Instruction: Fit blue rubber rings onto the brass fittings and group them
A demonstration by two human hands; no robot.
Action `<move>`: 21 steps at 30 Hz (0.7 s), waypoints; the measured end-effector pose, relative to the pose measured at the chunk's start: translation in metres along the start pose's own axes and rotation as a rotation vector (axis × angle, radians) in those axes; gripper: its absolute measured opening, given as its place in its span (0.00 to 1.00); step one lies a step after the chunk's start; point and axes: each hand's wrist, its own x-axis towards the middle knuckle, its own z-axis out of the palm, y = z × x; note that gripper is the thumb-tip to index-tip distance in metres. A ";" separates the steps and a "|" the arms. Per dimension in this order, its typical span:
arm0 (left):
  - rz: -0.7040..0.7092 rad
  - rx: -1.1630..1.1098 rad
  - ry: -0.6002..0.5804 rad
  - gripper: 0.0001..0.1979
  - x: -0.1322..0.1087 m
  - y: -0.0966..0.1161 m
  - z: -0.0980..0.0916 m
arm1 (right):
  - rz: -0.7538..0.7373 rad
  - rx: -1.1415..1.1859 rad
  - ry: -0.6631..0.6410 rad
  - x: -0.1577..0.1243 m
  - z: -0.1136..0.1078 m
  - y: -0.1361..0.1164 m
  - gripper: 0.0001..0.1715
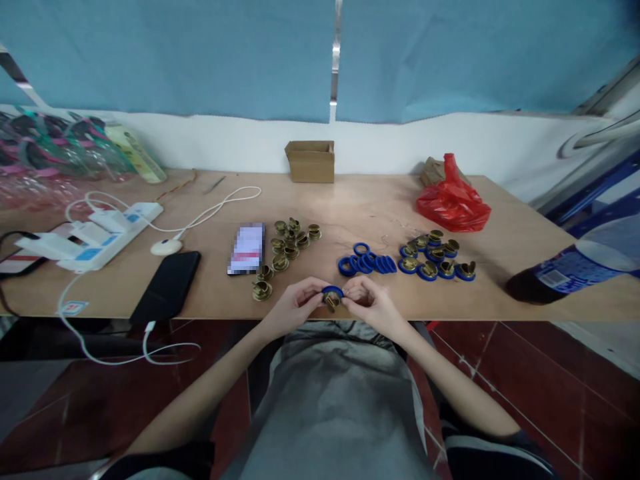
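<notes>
My left hand (pixel 295 303) and my right hand (pixel 369 301) meet at the table's near edge, both pinched on one brass fitting with a blue ring (pixel 331 297) around it. On the wooden table (pixel 350 207) lie a pile of bare brass fittings (pixel 286 248), a heap of loose blue rings (pixel 367 263), and a group of brass fittings with blue rings on them (pixel 436 259).
A black phone (pixel 167 287) with a white cable, a power strip (pixel 95 237), a card (pixel 247 248), a small cardboard box (pixel 311 161), a red plastic bag (pixel 453 200) and a dark bottle lying on its side (pixel 565 270) also rest on the table.
</notes>
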 end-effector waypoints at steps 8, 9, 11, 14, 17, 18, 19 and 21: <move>0.025 0.009 0.003 0.10 0.000 -0.002 -0.003 | -0.251 -0.307 0.036 -0.004 0.000 -0.012 0.05; 0.019 0.017 0.003 0.11 0.000 -0.002 -0.003 | -0.297 -0.366 0.060 -0.005 0.000 -0.012 0.05; 0.005 0.039 -0.001 0.11 0.000 0.000 -0.003 | -0.371 -0.465 0.108 -0.007 0.001 -0.010 0.06; 0.001 0.030 -0.010 0.12 0.000 0.003 -0.001 | -0.421 -0.540 0.147 -0.009 0.003 -0.006 0.07; -0.011 -0.048 -0.020 0.17 0.000 0.004 0.001 | -0.422 -0.554 0.118 -0.010 0.005 -0.003 0.08; -0.018 -0.072 -0.018 0.19 0.000 0.003 0.002 | -0.420 -0.552 0.098 -0.011 0.005 -0.003 0.08; -0.022 -0.085 -0.009 0.18 0.000 0.002 0.003 | -0.418 -0.546 0.074 -0.011 0.006 -0.004 0.09; -0.020 -0.078 0.017 0.15 -0.001 0.000 0.005 | -0.413 -0.524 0.010 -0.012 0.005 -0.008 0.12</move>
